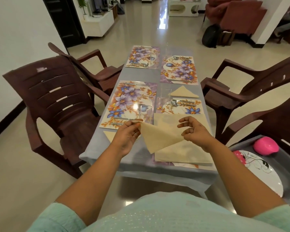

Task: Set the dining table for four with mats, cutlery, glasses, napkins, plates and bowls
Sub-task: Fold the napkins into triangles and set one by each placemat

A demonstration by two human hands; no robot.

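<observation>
A cream napkin [159,136] folded into a triangle hangs between my hands above the near end of the table [90,148]. My left hand [127,136] pinches its left corner and my right hand [195,131] pinches its right corner. Under it lies a stack of flat cream napkins [182,153] on the near right floral mat [179,108]. Another folded napkin [182,92] lies beyond that mat, and a further folded one [110,135] lies by the near left mat [129,102]. Two far mats [143,56] [179,71] hold cutlery. A clear glass [165,96] stands between the near mats.
Brown plastic chairs stand at the left [57,101] and right [251,84] of the table. A grey tray [288,174] at my right holds a white patterned plate [261,171] and a pink bowl [265,145]. A black bag [211,36] sits on the floor far beyond.
</observation>
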